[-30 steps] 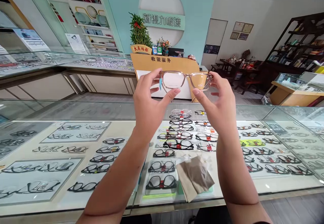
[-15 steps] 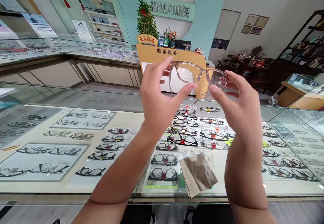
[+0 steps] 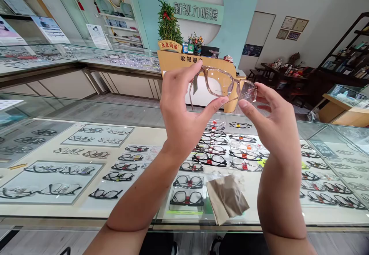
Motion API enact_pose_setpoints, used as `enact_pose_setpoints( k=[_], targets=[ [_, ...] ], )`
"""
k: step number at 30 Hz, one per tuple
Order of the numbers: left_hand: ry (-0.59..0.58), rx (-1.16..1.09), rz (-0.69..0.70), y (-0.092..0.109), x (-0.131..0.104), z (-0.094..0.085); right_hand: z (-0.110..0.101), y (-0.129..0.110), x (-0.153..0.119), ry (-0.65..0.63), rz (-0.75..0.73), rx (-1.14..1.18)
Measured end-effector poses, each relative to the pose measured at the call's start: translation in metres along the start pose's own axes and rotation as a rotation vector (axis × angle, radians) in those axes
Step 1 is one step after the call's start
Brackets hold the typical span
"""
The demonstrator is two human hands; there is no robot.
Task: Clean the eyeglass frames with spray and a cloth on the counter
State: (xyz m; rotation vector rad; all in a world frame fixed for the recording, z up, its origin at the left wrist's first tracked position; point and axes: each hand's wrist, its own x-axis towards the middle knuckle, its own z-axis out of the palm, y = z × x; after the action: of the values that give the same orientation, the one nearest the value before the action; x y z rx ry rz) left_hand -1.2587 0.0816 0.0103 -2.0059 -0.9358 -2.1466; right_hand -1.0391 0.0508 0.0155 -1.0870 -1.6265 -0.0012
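A pair of clear brownish eyeglasses is held up above the glass counter, lenses facing me at a slant. My left hand is closed on the frame's left end, index finger on top and thumb under the left lens. The right end is pinched by my right hand, its thumb below the right lens and its fingers behind. A temple arm hangs down near my left palm. Below the hands, a crumpled beige cleaning cloth lies on the counter.
The glass display counter holds rows of eyeglasses, many with red tags. At left lie framed panels with more glasses. Beyond stand a wooden cashier desk, a plant and another glass showcase.
The eyeglasses have turned and tilted slightly in my hands, their left end now a little higher. A temple arm that stuck out below the bridge now shows less. Both hands keep their grip.
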Motion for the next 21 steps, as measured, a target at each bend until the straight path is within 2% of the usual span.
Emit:
enact_pose_setpoints(
  k=[10,21],
  targets=[
    [-0.014,0.001,0.003,-0.0013,-0.0009,-0.001,-0.0012,-0.0032,0.0008,-0.018,0.024,-0.022],
    [0.021,0.015,-0.01,0.0015,0.0003,-0.0015,-0.0007,-0.0035,0.0006,-0.034,0.017,-0.04]
  ],
)
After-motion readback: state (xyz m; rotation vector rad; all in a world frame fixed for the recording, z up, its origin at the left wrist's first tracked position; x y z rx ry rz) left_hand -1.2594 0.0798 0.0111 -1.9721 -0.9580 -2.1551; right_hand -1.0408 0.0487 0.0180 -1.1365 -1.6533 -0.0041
